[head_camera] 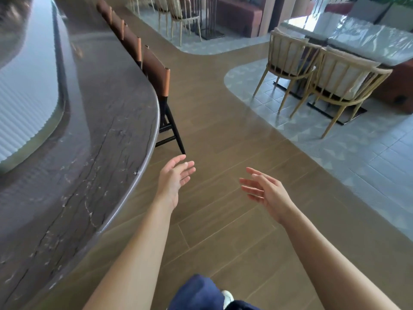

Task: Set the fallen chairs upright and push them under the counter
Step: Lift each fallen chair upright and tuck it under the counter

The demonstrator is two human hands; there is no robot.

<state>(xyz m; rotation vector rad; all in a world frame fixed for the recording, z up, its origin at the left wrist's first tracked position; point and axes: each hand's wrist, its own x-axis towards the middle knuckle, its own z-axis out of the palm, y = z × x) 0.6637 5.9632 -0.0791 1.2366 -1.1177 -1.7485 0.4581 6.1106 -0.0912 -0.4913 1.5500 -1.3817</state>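
A dark marbled counter (107,130) curves along the left. Several brown-backed bar chairs stand upright in a row along its edge; the nearest chair (156,72) has black legs and its seat is tucked under the counter. Both my hands are held out over the wooden floor, empty. My left hand (174,177) has relaxed fingers and hovers just short of that chair's near leg, touching nothing. To its right, my right hand (266,191) has its fingers spread and straight. No fallen chair is in view.
Two light wooden dining chairs (335,79) stand at a covered table (362,39) on the tiled area at right. More chairs (181,14) and a dark sofa stand at the back. Wooden floor (223,121) runs between counter and tiles. My leg and shoe show at the bottom.
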